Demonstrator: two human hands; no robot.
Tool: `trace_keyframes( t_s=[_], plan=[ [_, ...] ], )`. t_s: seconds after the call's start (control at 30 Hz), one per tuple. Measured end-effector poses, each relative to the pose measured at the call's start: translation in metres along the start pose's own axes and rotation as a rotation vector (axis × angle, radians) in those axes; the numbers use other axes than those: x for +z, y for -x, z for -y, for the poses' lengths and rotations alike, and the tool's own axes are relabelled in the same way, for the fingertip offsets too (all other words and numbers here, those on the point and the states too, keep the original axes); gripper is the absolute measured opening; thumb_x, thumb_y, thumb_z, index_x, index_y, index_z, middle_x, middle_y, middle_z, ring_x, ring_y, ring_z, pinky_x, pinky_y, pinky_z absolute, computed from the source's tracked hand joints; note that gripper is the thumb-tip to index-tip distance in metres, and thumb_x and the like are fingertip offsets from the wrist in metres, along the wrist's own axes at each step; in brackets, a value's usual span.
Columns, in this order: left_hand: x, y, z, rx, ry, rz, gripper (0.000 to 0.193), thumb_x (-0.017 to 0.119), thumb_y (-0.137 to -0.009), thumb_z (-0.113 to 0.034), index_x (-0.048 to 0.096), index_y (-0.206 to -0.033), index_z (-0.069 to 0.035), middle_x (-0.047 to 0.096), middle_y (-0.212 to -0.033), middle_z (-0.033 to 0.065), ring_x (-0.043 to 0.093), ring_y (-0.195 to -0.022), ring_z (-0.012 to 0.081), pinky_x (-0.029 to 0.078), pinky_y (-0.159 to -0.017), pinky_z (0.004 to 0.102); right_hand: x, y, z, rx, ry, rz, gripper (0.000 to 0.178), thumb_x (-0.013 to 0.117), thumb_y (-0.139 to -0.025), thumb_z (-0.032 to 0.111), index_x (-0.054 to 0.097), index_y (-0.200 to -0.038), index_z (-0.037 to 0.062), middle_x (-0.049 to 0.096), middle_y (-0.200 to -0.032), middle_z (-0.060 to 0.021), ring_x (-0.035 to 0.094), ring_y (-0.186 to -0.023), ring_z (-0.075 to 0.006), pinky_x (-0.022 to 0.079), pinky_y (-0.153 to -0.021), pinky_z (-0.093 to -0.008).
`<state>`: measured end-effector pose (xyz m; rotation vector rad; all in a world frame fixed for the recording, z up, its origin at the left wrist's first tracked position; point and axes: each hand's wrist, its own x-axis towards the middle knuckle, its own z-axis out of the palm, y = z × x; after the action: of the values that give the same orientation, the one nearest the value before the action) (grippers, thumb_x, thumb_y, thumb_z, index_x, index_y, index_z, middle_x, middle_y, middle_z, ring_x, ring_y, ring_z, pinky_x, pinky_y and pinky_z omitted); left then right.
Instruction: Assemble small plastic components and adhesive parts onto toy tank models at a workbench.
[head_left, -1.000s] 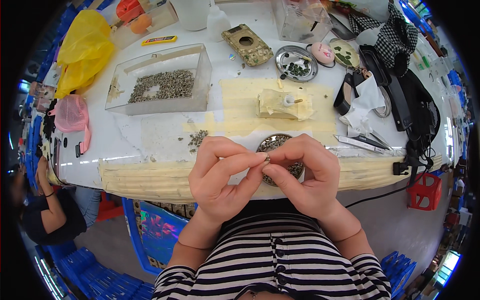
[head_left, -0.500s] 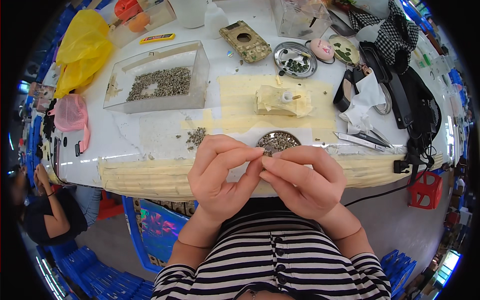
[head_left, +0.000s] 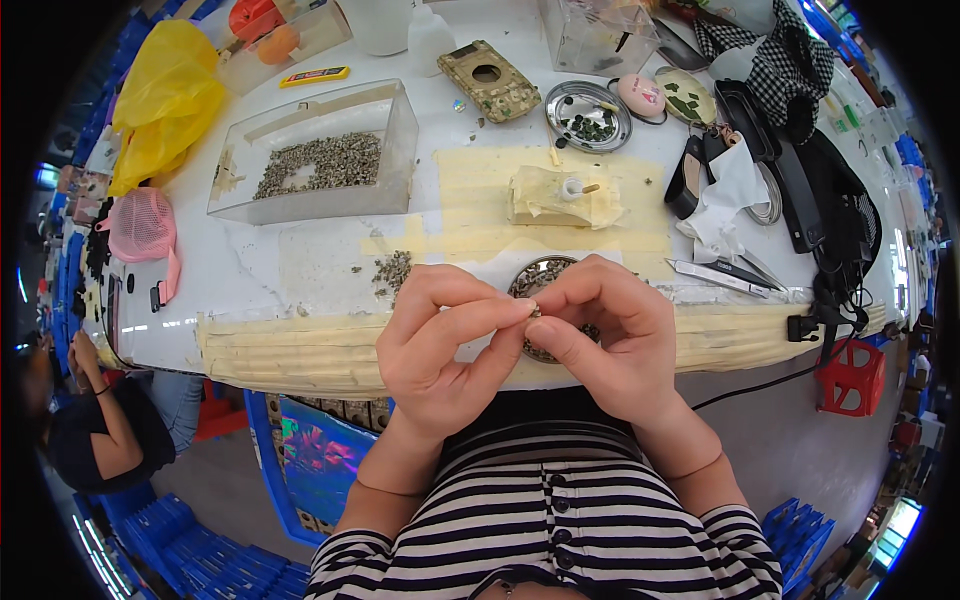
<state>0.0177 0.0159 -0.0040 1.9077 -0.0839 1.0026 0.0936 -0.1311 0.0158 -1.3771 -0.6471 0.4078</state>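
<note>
Over the table's near edge, the fingertips of both my hands meet around a small grey-brown piece point(head_left: 535, 311), partly hidden by the fingers. My left hand point(head_left: 432, 350) pinches it between thumb and forefinger. Thumb and forefinger of my right hand point(head_left: 625, 345) close on its other side, the remaining fingers curled. Directly behind and below the fingertips is a round metal dish point(head_left: 514, 290) with many similar small pieces, largely covered by my right hand. A loose pile of such pieces point(head_left: 392, 270) lies left of the dish.
A clear box point(head_left: 310, 208) of small pieces stands at the left. Behind the dish sits a tape-wrapped block point(head_left: 535, 205) with a peg. Tweezers point(head_left: 718, 277) lie to the right, a camouflage-patterned case point(head_left: 490, 82) and second metal dish point(head_left: 588, 90) farther back. Another person sits at far left.
My right hand has shifted slightly up and its fingers have opened a little around the piece, uncovering the dish's lower side. My left hand stays almost in place.
</note>
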Motion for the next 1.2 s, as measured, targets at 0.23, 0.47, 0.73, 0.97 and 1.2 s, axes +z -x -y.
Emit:
trace_keyframes(
  t_s=[0.23,0.47,0.73,0.97,1.2],
  plan=[
    [0.001,0.002,-0.002,-0.062,-0.036,-0.031,0.025,0.078,-0.069,0.006,0.072,-0.092,-0.003,0.064,-0.083,0.0058,0.058,-0.075,0.0209,0.046,-0.066,0.0302,0.002,-0.002,0.0,-0.535,0.546,-0.103,0.02,0.079,-0.076,-0.001,0.07,-0.094,-0.0004,0.066,-0.085,-0.0088,0.065,-0.067,-0.0142,0.054,-0.056,-0.0248],
    [0.0,0.003,-0.002,-0.082,-0.016,-0.035,0.025,0.078,-0.07,0.006,0.072,-0.092,-0.004,0.064,-0.083,0.0057,0.058,-0.075,0.0202,0.046,-0.066,0.0297,0.003,-0.001,-0.002,-0.376,0.447,-0.075,0.021,0.079,-0.077,0.0,0.07,-0.097,-0.0011,0.067,-0.086,-0.0093,0.066,-0.067,-0.0138,0.054,-0.057,-0.0244],
    [-0.001,-0.001,-0.001,-0.031,0.0,-0.002,0.027,0.077,-0.071,0.006,0.073,-0.094,-0.007,0.063,-0.083,0.0035,0.058,-0.075,0.0186,0.044,-0.066,0.029,0.0,-0.002,-0.003,-0.13,0.146,0.019,0.013,0.075,-0.083,0.002,0.068,-0.093,-0.0019,0.066,-0.086,-0.0075,0.065,-0.069,-0.0104,0.052,-0.061,-0.0217],
    [-0.005,0.0,0.0,-0.011,0.018,0.046,0.029,0.079,-0.069,0.004,0.075,-0.095,-0.007,0.063,-0.083,0.0032,0.058,-0.076,0.0182,0.044,-0.066,0.0289,-0.001,-0.003,0.0,0.049,-0.042,0.062,0.013,0.075,-0.083,0.002,0.067,-0.093,-0.0005,0.066,-0.087,-0.0047,0.064,-0.071,-0.0079,0.05,-0.063,-0.02],
    [-0.002,0.001,0.0,-0.02,0.001,0.023,0.029,0.079,-0.068,0.005,0.074,-0.094,-0.006,0.062,-0.083,0.0036,0.058,-0.075,0.019,0.044,-0.065,0.0292,-0.002,-0.002,-0.003,-0.183,0.162,-0.023,0.017,0.079,-0.077,0.002,0.069,-0.091,0.001,0.066,-0.083,-0.0056,0.062,-0.067,-0.0096,0.05,-0.059,-0.0214]
  ],
)
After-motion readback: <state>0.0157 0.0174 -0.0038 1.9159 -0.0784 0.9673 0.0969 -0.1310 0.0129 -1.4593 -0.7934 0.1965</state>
